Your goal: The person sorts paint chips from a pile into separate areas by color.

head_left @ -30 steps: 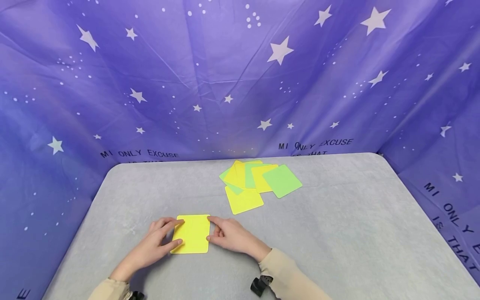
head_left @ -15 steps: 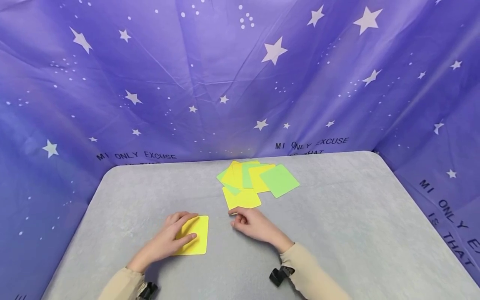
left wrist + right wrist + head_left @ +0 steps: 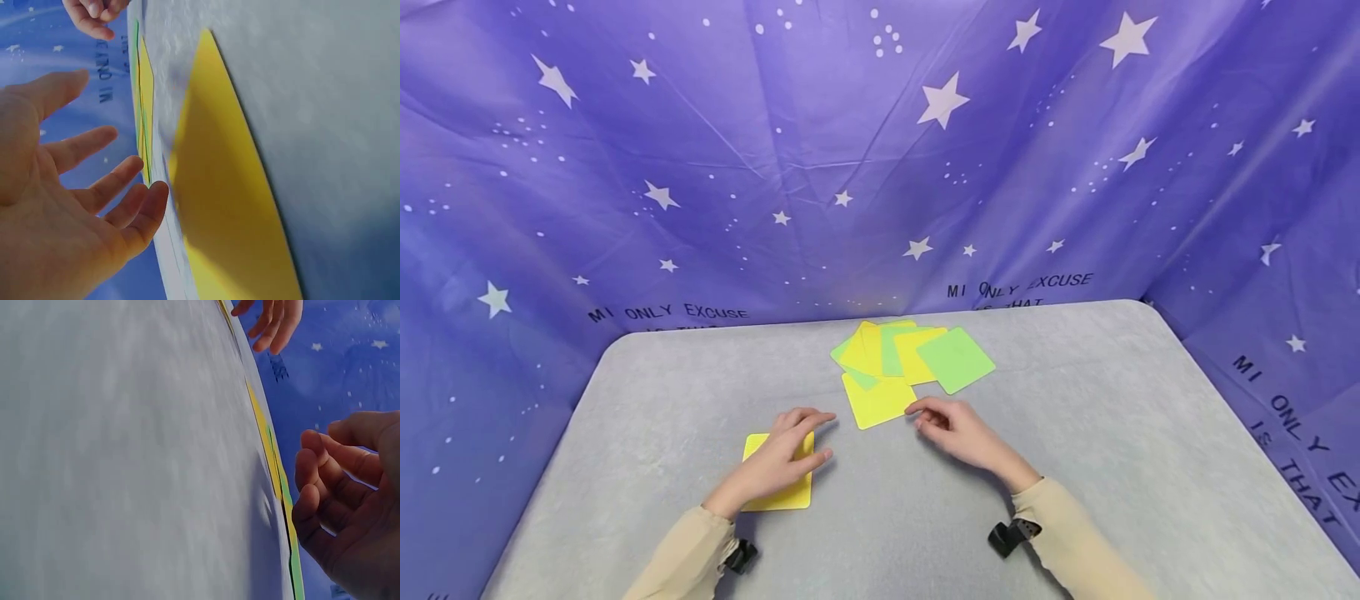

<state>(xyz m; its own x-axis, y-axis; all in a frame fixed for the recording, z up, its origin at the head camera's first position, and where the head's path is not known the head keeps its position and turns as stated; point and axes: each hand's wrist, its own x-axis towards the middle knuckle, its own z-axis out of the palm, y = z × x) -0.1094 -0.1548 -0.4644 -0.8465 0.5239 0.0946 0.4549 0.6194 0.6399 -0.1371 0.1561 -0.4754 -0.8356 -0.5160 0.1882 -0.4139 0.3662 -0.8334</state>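
A square yellow card (image 3: 784,497) lies flat at the left front of the table. My left hand (image 3: 781,458) hovers over it, fingers spread and pointing right past its edge; the left wrist view shows a gap between this hand and the card. Farther back lies a loose cluster of overlapping yellow and green cards, with a yellow card (image 3: 877,404) nearest me and a green card (image 3: 957,362) at the right. My right hand (image 3: 961,435) is beside the front yellow card's right corner, fingers loosely bent and holding nothing. Whether its fingertip touches that corner, I cannot tell.
The grey table (image 3: 1112,417) has a rounded far edge. Behind it and at the sides hangs a purple-blue curtain (image 3: 737,167) with white stars and black lettering. Each sleeve carries a black wrist device (image 3: 1011,536).
Both hands have left the edges of the near yellow card. My right hand has moved right and away to the cluster's front; my left hand has slid right across above the near card.
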